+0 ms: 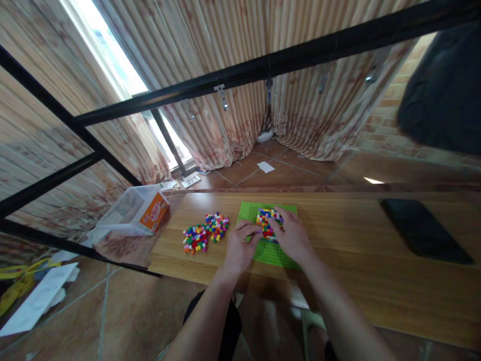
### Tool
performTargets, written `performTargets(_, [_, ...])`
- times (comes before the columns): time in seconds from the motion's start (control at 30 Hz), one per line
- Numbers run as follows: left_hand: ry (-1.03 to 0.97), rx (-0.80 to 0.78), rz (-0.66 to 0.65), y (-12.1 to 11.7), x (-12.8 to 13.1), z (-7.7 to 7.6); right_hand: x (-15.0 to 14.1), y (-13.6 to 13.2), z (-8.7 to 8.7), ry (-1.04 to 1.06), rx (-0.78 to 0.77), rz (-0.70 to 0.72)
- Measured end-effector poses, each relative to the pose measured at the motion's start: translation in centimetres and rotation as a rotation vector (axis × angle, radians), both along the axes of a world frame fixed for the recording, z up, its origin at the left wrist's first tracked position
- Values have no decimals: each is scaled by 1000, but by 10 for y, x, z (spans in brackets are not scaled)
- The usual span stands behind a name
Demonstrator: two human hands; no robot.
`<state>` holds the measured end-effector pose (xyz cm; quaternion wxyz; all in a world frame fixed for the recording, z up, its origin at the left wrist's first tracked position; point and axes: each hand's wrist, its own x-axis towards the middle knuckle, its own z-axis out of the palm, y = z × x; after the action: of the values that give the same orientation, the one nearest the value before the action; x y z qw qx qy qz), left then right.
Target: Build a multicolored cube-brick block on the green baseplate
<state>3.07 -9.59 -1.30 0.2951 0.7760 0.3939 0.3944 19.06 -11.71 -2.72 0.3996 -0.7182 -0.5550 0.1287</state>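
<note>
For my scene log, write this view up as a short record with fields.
surface: wooden table
baseplate: green, studded, on the table
build: multicolored bricks on the baseplate
left hand: fingers at the build's left edge
right hand: over the build's right part
loose bricks: mixed pile, left of the baseplate
phone: black, at right
bin: clear plastic, orange label, beyond the table's left end

This looks like a room in a home. Long patterned curtains [240, 115] hang across the top of the frame, with daylight coming through a window [124, 60] at upper left. Reddish-brown floor tiles [300, 168] show behind the wooden desk [349, 271] and at lower left, where papers [41, 296] lie loose. A brick-patterned wall [389, 120] stands at upper right, beside a dark hanging cloth [443, 95].
</note>
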Motion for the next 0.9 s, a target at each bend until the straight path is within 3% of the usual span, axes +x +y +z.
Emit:
performTargets(0.23, [17,-68,99,2,2,-5,0,-2,-2,44,18,-2])
performTargets(0.4, [-5,-161,64,7,3,-12,-2,-4,1,67,-36,-22])
performTargets(0.9, [-29,-220,38,9,4,-17,-2,-3,-2,41,-82,-38])
